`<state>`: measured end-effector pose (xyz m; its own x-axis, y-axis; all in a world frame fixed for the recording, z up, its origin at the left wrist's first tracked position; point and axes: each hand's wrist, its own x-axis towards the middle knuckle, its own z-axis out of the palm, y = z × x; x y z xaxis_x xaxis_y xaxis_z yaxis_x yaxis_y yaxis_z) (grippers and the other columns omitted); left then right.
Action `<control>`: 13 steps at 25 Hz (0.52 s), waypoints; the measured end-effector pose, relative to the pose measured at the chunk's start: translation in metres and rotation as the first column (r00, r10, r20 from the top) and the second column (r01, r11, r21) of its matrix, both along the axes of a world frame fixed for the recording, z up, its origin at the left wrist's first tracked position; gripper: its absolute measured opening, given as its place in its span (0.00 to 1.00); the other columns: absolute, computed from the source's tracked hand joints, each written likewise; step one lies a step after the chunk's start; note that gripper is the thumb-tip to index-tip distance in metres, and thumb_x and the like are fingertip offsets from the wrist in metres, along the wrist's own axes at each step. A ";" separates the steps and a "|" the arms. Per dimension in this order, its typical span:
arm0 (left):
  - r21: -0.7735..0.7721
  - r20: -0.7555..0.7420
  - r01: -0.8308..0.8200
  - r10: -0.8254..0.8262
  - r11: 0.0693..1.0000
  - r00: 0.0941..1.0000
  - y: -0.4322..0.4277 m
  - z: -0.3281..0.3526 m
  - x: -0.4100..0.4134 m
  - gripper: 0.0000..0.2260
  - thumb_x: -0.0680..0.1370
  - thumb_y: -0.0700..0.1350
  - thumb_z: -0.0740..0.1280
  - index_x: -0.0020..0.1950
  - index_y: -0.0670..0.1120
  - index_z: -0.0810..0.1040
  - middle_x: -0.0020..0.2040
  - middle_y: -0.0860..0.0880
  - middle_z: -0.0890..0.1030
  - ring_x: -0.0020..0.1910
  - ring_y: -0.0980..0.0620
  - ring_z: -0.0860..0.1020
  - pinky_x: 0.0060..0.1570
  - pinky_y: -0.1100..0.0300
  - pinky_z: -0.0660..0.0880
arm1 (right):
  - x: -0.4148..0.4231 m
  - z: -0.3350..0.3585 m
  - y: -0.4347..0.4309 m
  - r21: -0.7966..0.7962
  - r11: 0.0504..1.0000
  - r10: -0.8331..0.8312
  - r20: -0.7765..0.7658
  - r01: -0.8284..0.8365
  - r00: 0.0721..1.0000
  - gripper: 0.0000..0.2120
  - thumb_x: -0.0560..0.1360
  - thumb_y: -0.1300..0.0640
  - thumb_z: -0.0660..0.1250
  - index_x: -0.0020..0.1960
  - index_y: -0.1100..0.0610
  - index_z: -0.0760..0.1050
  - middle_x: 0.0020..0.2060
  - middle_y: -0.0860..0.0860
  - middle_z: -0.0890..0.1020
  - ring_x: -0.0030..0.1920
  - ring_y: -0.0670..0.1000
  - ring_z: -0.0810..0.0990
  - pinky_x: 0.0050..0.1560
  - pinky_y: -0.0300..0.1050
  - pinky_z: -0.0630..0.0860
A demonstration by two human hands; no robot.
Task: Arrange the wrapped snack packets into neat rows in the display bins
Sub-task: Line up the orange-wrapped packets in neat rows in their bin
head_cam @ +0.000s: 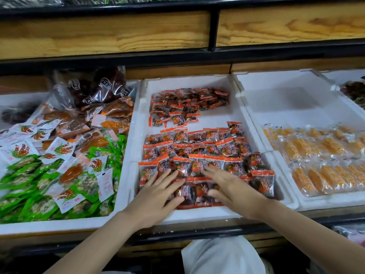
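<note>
We lay both hands flat on the front rows of the red-orange snack packets (197,151) in the middle white foam bin (138,135). Our left hand (158,192) rests on the packets near the bin's front left, fingers straight and spread, gripping nothing. Our right hand (231,188) lies just beside it on the same rows, fingers likewise stretched out and loose, thumb pointing toward the left hand. The packets under and beyond our hands sit in overlapping rows, while a looser heap (187,103) of the same kind lies at the back of the bin, apart from the rows. The left bin (59,224) holds mixed green packets (29,194) and white ones; the right bin (276,107) holds yellow-orange packets (325,155) in rows
</note>
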<state>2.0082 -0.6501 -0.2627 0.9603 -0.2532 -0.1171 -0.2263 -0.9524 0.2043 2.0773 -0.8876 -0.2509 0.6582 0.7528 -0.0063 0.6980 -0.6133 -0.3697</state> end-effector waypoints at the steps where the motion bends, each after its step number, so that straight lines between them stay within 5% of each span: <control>1: -0.016 0.059 -0.019 0.020 1.000 0.998 0.001 0.004 0.005 0.34 0.73 0.68 0.36 0.77 0.59 0.52 0.76 0.62 0.44 0.75 0.62 0.39 0.71 0.61 0.31 | 0.009 0.004 -0.002 0.032 0.999 -0.034 0.060 0.033 0.998 0.30 0.77 0.38 0.48 0.75 0.48 0.54 0.73 0.40 0.56 0.73 0.40 0.52 0.71 0.34 0.48; 5: -0.103 0.295 -0.083 0.110 0.991 0.949 0.007 0.026 0.061 0.27 0.79 0.62 0.47 0.73 0.52 0.65 0.72 0.53 0.65 0.73 0.53 0.60 0.75 0.54 0.52 | 0.071 0.024 0.013 0.163 0.978 -0.168 0.227 0.132 0.959 0.17 0.80 0.52 0.56 0.68 0.53 0.67 0.62 0.47 0.71 0.64 0.46 0.68 0.64 0.34 0.61; 13: -0.122 0.214 -0.241 0.262 0.963 0.941 0.047 0.024 0.234 0.23 0.83 0.53 0.55 0.77 0.51 0.58 0.78 0.49 0.56 0.77 0.49 0.54 0.75 0.52 0.51 | 0.236 0.011 0.085 0.071 0.967 -0.253 0.156 0.244 0.955 0.26 0.79 0.56 0.61 0.74 0.57 0.57 0.70 0.55 0.64 0.69 0.56 0.64 0.68 0.48 0.63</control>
<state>2.2422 -0.6035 -0.2388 0.9924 0.0005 0.1228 -0.0324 -0.9634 0.2660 2.3138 -0.8030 -0.2400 0.8135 0.5620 0.1497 0.5790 -0.7585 -0.2991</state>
